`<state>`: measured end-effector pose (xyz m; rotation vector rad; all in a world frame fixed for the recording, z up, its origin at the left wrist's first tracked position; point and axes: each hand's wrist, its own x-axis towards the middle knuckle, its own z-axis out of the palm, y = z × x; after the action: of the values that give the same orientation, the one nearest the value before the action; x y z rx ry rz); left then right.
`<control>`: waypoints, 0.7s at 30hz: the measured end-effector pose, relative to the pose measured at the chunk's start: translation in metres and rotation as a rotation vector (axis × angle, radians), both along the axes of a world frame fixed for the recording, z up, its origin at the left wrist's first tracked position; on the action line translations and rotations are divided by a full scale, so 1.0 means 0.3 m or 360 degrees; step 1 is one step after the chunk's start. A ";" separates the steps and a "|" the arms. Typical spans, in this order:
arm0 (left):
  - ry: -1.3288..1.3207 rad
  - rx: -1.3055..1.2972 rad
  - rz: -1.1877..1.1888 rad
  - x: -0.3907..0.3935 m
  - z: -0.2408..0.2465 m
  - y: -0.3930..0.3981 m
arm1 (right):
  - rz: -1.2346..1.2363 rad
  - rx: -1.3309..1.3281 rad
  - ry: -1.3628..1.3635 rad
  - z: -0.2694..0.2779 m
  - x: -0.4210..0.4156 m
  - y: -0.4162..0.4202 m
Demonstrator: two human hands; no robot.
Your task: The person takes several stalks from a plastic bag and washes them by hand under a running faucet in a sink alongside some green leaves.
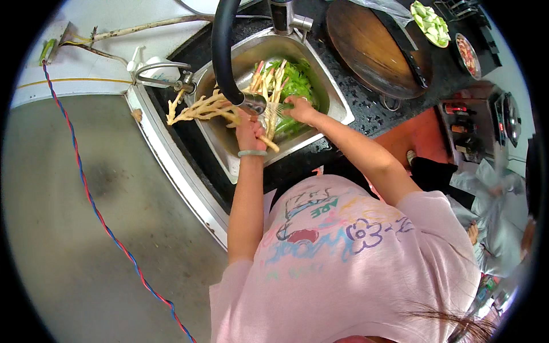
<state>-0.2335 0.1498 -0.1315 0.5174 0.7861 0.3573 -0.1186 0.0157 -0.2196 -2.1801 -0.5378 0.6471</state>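
Note:
My left hand, with a pale bangle at its wrist, is shut on a pale, knobby branched root. One end pokes out below my fist and the branches reach left over the sink's rim. My right hand is just right of the water spray, above the green leaves; its fingers are bent and I cannot tell whether they pinch anything. In the steel sink lie more pale roots with pinkish tips and wet leafy greens. Water sprays from the black hose tap, which hides part of the roots.
A round wooden chopping board bears a cleaver. Past it are a plate of cut green vegetable and a bowl of reddish food. A second tap stands left of the sink. Another person is at the right.

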 end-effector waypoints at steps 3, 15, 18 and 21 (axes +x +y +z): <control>0.0251 0.0087 -0.0117 0.002 0.024 -0.025 | -0.0282 -0.0046 0.0755 -0.055 0.046 0.115; 0.0841 0.1128 -0.1043 -0.016 -0.259 0.108 | -0.0048 0.0492 0.0338 0.011 0.017 0.103; 0.1071 0.1172 -0.1045 0.017 -0.323 0.130 | 0.0666 0.0073 -0.0881 0.003 -0.006 0.100; 0.0753 0.0931 -0.0854 0.055 -0.260 0.057 | 0.1177 -0.0040 -0.1584 -0.110 0.048 0.092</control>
<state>-0.2171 0.1667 -0.2096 1.3639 0.9561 -0.0538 -0.1042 0.0432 -0.2527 -2.1857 -1.8958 -0.1604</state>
